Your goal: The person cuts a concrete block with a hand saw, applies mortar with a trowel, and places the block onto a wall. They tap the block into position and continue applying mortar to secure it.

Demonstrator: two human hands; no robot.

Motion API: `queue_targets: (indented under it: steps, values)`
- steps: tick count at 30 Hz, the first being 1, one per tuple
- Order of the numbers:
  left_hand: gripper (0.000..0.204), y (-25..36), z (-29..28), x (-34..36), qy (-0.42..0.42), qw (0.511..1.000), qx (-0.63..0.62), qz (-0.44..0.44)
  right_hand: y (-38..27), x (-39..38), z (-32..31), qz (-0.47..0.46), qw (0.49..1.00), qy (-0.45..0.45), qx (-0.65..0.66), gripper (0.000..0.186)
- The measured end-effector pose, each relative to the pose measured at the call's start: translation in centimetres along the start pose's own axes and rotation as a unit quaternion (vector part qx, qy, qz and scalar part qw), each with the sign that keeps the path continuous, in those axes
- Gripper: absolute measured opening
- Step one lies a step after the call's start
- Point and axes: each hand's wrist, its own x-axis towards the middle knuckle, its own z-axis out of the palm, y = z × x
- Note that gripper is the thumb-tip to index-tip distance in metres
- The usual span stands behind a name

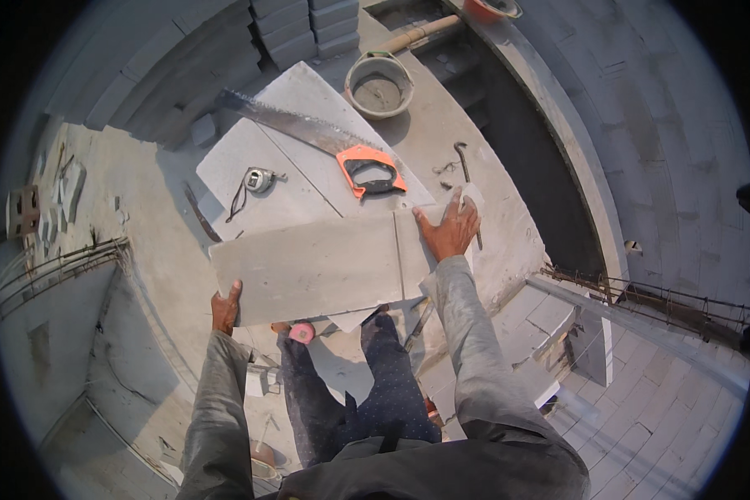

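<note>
A long, pale grey concrete block [308,268] lies crosswise in front of me, with a dark straight line across it near its right end. My left hand [226,308] grips its near left corner, thumb on the top face and fingers mostly hidden beneath. Over the right end, my right hand [450,229] is closed on the block with its fingers pointing away from me. Beyond it, white blocks [233,162] bear a handsaw [371,172] with an orange and black handle and a silver tape measure [259,179] with a black strap.
A bucket [379,86] holding grey material stands past the blocks. To its right runs a deep, dark opening [517,125] in the floor. A bent metal bar [462,158] lies near my right hand. Block stacks [283,29] rise at the back; a pink round object [302,333] is by my legs.
</note>
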Motion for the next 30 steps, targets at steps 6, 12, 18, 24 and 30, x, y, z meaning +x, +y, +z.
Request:
queue_targets:
  steps: [6,12,18,24,30]
  values:
    - [0.108,-2.7,1.2,-2.1,0.041,0.996,-0.017,-0.084,10.9,0.7,0.1,0.176,0.902,-0.306,0.249,0.109]
    - [0.092,1.9,2.3,-0.9,0.084,0.991,0.103,-0.023,15.0,-6.0,-1.3,0.319,0.831,-0.293,0.349,0.094]
    - [0.089,8.4,5.9,-0.5,-0.039,0.988,0.149,0.015,20.6,-16.1,-2.9,0.444,0.759,-0.247,0.408,0.083]
    - [0.078,13.2,6.7,1.7,-0.024,0.976,0.195,0.09,19.9,-22.1,-0.6,0.455,0.715,-0.164,0.505,0.062]
    - [0.08,17.6,3.7,2.7,-0.007,0.965,0.208,0.161,16.4,-24.7,0.9,0.461,0.694,-0.119,0.539,0.055]
